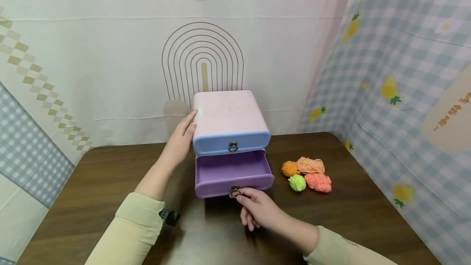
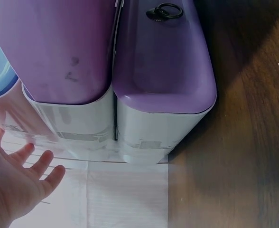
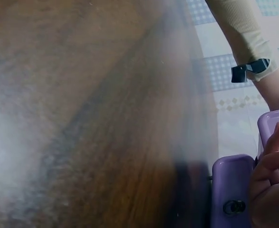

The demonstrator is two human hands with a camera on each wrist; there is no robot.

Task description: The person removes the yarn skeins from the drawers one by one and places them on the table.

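Observation:
A small drawer cabinet (image 1: 232, 113) has a pink top, a blue upper drawer (image 1: 213, 144) that is closed, and a purple drawer (image 1: 213, 187) pulled out, its visible inside bare. My left hand (image 1: 178, 142) rests against the cabinet's left side, fingers extended. With thumb and forefinger my right hand (image 1: 259, 209) pinches the ring pull (image 1: 235, 192) of the purple drawer. In the left wrist view another purple drawer (image 2: 163, 57) with a ring sits closed beside the pulled-out one (image 2: 63, 52).
Right of the cabinet on the brown table (image 1: 99, 191) lie an orange yarn ball (image 1: 290, 168), a peach yarn bundle (image 1: 310, 165), a green yarn ball (image 1: 297, 183) and a coral yarn bundle (image 1: 318, 182). A patterned cloth (image 1: 110, 72) hangs behind.

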